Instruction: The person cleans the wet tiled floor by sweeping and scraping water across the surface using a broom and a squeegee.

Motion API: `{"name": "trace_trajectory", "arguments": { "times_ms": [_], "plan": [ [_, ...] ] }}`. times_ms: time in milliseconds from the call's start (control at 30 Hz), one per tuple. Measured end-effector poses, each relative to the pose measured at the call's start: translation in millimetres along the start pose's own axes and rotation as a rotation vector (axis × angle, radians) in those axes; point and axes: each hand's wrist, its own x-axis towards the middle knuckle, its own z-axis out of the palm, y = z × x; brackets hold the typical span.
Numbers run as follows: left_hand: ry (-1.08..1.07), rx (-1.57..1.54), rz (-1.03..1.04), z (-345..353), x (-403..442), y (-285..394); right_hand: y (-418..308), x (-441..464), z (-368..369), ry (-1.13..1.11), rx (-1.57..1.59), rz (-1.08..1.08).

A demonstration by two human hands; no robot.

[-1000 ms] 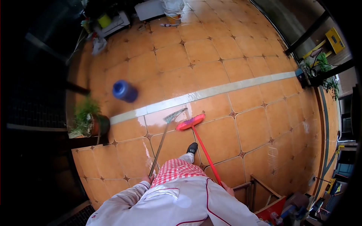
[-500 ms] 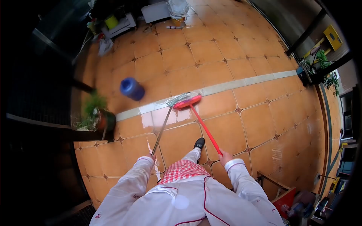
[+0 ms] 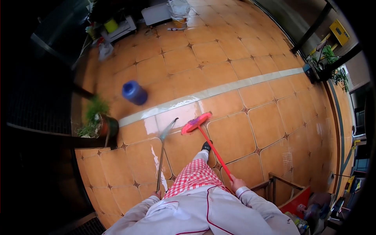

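My left hand (image 3: 157, 194) is closed round the upper end of a thin metal handle that leads to a grey-green dustpan or scraper head (image 3: 169, 130), blurred, over the tiles. In my right hand (image 3: 237, 183) is the red handle of a pink broom (image 3: 196, 123), its purple-pink head tilted just right of the grey-green one. Both heads are apart, below the pale tile strip (image 3: 213, 92). Wet, shiny patches lie around them. My dark shoe (image 3: 206, 145) is beside the red handle.
A blue jug (image 3: 134, 93) stands on the floor at left, above a potted plant (image 3: 98, 119). A white bag on a bucket (image 3: 179, 19) is at the top. Lower right is a red-and-wood frame (image 3: 295, 199) with bottles near it. Another plant (image 3: 331, 62) stands at right.
Both tool heads first moved forward onto the pale strip, then came back toward me and separated. My hands moved out and then back toward my body, still holding the handles.
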Motion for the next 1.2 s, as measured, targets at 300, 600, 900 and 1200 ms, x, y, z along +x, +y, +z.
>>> {"name": "trace_trajectory", "arguments": {
  "times_ms": [300, 600, 900, 1200],
  "plan": [
    [-0.093, -0.584, -0.160, -77, 114, 191, -80, 116, -93, 0.207, 0.249, -0.096],
    [0.022, -0.049, 0.290, -62, 100, 284, 63, 23, -80, 0.118, 0.486, 0.211],
    [-0.083, 0.670, 0.659, -77, 31, 401, 100, -116, 12, 0.335, 0.854, 0.700],
    [-0.192, 0.921, 0.650, 12, -5, 504, 183, -106, 53, 0.524, 0.980, 0.755]
  ]
}}
